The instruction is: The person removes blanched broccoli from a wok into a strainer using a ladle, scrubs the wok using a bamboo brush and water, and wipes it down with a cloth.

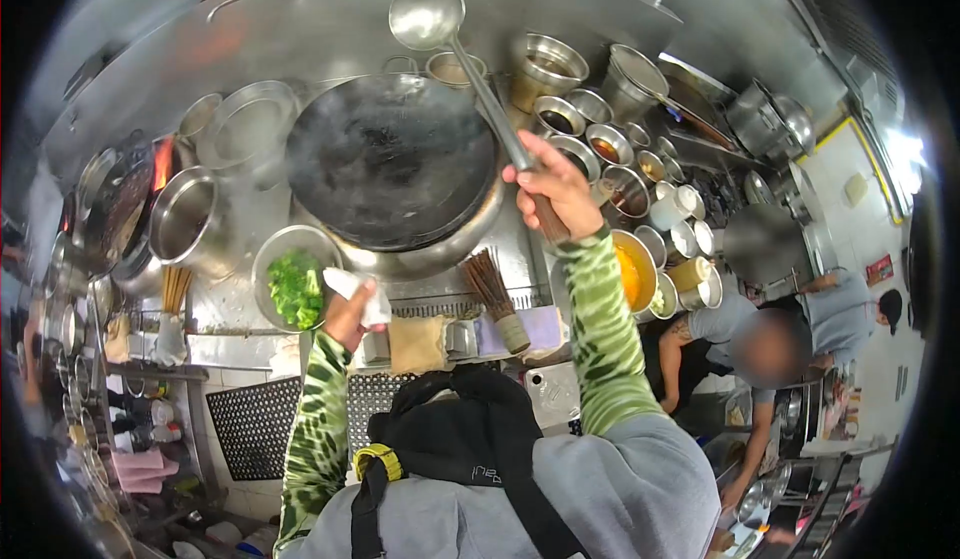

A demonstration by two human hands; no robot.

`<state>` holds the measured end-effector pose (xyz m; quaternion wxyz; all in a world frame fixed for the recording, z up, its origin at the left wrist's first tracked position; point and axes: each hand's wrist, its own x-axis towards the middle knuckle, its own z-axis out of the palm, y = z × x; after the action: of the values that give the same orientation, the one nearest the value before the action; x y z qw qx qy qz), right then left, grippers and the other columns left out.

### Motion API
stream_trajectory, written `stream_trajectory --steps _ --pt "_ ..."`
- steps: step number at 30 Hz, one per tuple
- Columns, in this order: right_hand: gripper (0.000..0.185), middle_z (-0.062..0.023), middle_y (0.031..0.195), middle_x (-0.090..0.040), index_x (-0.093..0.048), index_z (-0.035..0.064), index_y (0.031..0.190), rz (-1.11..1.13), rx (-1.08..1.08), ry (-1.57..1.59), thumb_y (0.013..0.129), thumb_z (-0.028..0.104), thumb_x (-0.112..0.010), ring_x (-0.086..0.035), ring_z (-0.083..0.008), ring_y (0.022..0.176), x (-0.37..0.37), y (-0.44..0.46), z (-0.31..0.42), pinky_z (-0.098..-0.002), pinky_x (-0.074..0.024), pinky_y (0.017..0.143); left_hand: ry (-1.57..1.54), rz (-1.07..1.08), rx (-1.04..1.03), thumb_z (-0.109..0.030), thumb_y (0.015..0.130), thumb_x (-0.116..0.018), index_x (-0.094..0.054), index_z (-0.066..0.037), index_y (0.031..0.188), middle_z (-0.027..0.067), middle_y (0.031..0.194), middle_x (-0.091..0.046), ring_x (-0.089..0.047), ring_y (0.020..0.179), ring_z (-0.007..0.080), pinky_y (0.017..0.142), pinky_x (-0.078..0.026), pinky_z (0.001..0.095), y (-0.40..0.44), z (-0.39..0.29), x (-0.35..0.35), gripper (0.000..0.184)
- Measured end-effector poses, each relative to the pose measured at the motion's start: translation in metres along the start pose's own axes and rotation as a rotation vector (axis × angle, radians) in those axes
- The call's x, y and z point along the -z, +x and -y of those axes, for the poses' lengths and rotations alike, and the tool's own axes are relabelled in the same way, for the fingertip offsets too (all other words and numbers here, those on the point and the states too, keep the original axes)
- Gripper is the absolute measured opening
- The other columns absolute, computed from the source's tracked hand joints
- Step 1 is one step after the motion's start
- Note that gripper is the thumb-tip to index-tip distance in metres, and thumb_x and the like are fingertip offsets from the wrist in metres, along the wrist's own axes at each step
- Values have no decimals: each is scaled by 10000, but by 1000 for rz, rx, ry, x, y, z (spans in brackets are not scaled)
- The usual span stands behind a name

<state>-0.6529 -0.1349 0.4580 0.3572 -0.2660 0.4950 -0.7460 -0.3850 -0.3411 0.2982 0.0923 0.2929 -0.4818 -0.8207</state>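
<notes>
My right hand (561,191) is closed round the handle of a long steel ladle (427,17), its bowl raised beyond the wok's far edge. A large dark wok (390,159) sits on the stove in front of me, with faint steam over it. My left hand (350,317) is closed on a folded white cloth (358,297), right beside the rim of a metal bowl. Bright green broccoli (294,289) lies inside that bowl (262,259). Whether the left fingers also touch the bowl's rim is hidden by the cloth.
Several sauce containers (628,191) and a bowl of orange liquid (634,271) stand at the right. A bamboo brush (492,294) leans at the counter's front edge. An empty steel pot (184,217) stands left, near a flame (163,163). Two other people (840,309) are at the right.
</notes>
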Motion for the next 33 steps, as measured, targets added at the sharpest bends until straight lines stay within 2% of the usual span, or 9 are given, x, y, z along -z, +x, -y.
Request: stream_trajectory --steps 2,4,5,8,10,15,18,30,33 --pt "605 -106 877 -601 -350 57 1429 4 -64 349 869 -5 -570 -499 -83 524 2 -2 -50 -222 -404 404 195 -70 -14 -324 861 -645 -446 9 1215 135 874 -650 -654 749 239 604 -567 376 -3 35 35 525" --pt "633 -71 786 -581 -325 41 1444 -87 -68 -430 861 -10 -568 -468 -69 503 -15 -13 -87 -218 -380 412 965 -258 -105 -349 804 -682 -371 47 1281 230 963 -644 -652 871 355 756 -543 449 -4 66 72 693" --pt "651 -54 753 -566 -307 34 1452 -78 -53 -405 857 -11 -564 -465 -65 502 -13 -15 -109 -217 -373 418 1266 -376 -17 -365 761 -707 -338 63 1297 303 1022 -615 -614 967 441 877 -487 469 -22 53 54 779" --pt "701 -43 797 -563 -268 65 1481 -115 -20 -311 846 -18 -555 -465 -65 502 -22 -28 -118 -219 -375 436 1549 -401 82 -328 736 -742 -304 -28 1339 283 1094 -578 -629 954 417 849 -501 493 -36 60 52 803" --pt "729 -42 836 -565 -246 87 1493 -134 87 -193 848 -8 -572 -469 -68 506 -28 -41 -126 -218 -384 441 1668 -331 198 -317 738 -747 -270 -58 1383 255 1250 -481 -561 1101 416 895 -491 476 -38 63 44 843" --pt "672 -52 847 -570 -262 81 1457 -82 -87 -13 866 7 -573 -506 -92 461 -46 -43 -99 -238 -431 366 1664 -265 165 -297 753 -707 -165 -22 1471 288 1447 -294 -403 1276 444 1056 -371 485 -32 81 56 940" --pt "640 -42 720 -530 -274 36 1452 -97 -44 39 870 -13 -534 -484 -93 441 -47 -47 -95 -258 -420 365 1569 -213 -46 -258 711 -713 -200 15 1444 314 1404 -341 -383 1269 477 1051 -361 501 -26 95 81 936" --pt "623 -31 797 -538 -302 31 1447 -148 -119 -79 872 -11 -537 -482 -72 455 -11 -110 -120 -238 -419 381 1573 -199 -6 -265 731 -717 -238 27 1411 327 1348 -396 -459 1183 489 1011 -400 486 -25 92 80 882" --pt "611 -8 745 -527 -305 41 1451 -119 -139 -134 885 -11 -529 -459 -59 455 -19 -123 -119 -221 -410 399 1535 -167 -139 -290 747 -706 -375 22 1309 309 1145 -552 -540 1081 460 946 -439 486 -37 73 70 723"
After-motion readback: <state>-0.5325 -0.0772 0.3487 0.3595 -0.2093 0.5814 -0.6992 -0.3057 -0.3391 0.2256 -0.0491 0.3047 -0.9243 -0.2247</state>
